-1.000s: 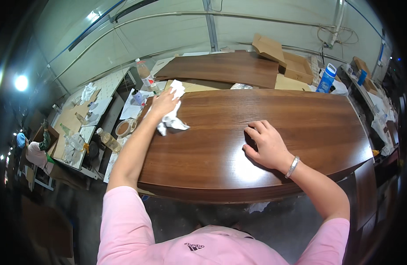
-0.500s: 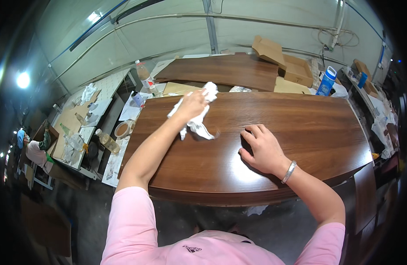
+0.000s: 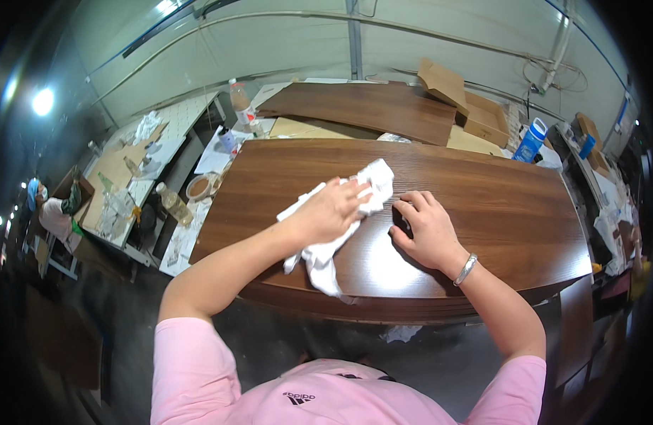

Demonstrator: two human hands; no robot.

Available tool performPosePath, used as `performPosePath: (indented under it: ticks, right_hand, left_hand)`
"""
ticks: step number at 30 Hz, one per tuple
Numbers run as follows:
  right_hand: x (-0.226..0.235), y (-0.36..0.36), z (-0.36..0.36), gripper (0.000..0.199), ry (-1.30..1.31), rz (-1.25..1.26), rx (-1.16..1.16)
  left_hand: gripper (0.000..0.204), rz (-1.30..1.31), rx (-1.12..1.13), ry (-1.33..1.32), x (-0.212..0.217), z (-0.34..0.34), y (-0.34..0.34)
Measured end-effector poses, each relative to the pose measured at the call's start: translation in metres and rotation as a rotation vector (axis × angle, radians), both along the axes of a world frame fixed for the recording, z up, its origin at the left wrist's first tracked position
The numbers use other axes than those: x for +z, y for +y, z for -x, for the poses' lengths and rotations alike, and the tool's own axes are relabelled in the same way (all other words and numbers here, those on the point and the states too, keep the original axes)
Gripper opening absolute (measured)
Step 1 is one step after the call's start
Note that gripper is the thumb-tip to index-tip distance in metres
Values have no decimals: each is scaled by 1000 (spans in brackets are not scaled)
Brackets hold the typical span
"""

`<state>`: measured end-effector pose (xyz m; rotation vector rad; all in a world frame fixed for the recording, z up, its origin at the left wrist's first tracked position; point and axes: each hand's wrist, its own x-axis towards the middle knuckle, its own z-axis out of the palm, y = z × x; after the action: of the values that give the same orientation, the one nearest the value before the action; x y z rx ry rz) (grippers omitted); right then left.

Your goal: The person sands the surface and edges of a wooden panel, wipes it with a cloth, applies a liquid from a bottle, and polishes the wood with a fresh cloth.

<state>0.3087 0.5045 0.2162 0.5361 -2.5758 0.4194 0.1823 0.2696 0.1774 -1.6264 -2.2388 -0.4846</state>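
A glossy dark-brown wood-grain panel (image 3: 500,230) lies flat in front of me, on top of what looks like a stack. My left hand (image 3: 330,212) presses a crumpled white cloth (image 3: 377,177) against its left-middle part. The cloth sticks out beyond the fingertips, and a loose end hangs toward the panel's near edge. To the right of the cloth, my right hand (image 3: 429,232) rests on the panel with nothing in it. Its fingers are bent and the thumb stands apart. A silver bangle circles that wrist.
Behind the panel lie another brown board (image 3: 362,106), an open cardboard box (image 3: 486,120) and a blue bottle (image 3: 530,142). At left stand a clear bottle (image 3: 173,204), a taller bottle (image 3: 241,103) and a cluttered side table (image 3: 160,152). Another person (image 3: 57,216) sits far left.
My left hand has moved the cloth nearer to me and to the right across the panel. My right hand stays in about the same place on the panel. The view has shifted slightly.
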Motion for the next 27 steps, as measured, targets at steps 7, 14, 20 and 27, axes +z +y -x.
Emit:
performPosePath:
  ticks: [7, 14, 20, 27]
  right_hand:
    - [-4, -2, -2, 36, -23, 3, 4]
    - [16, -40, 3, 43, -156, -46, -87]
    - [25, -180, 34, 91, -394, 849, 274]
    - [34, -258, 68, 46, -96, -12, -37]
  left_hand:
    - [38, 20, 276, -137, 38, -98, -140]
    - [27, -530, 848, -327, 111, -67, -209]
    - [54, -343, 10, -336, 105, -21, -192]
    - [23, -699, 359, -671, 42, 87, -390]
